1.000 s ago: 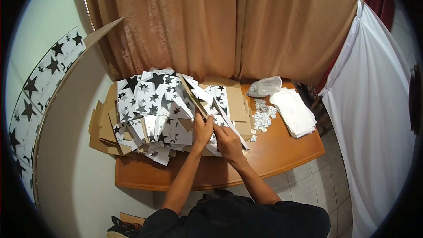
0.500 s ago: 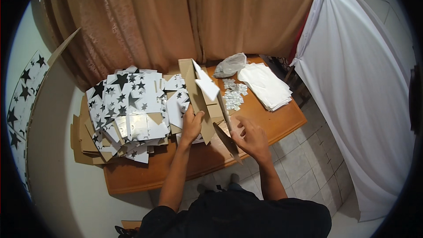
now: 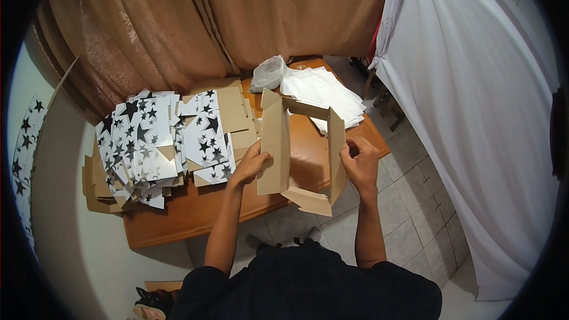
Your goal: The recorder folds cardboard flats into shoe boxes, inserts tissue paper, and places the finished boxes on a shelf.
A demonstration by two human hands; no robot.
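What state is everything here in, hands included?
Cardboard frame: folded, open-centred, held up
Left grip: closed on the frame
Right grip: pinching the frame
Star-patterned pieces: heaped, overlapping
White sheets: stacked unevenly
Plastic bag: crumpled
Brown curtain: hanging in folds
White cloth: hanging, draped

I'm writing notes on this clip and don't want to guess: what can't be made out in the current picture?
All in the head view:
- Cardboard frame: its underside is turned away from the camera.
- Left hand: some fingertips are hidden behind the frame.
- Plastic bag: any contents are too blurred through the film.
- Star-patterned sheets: the lower ones are covered by those above.
- White cloth: its top is cut off by the upper edge.
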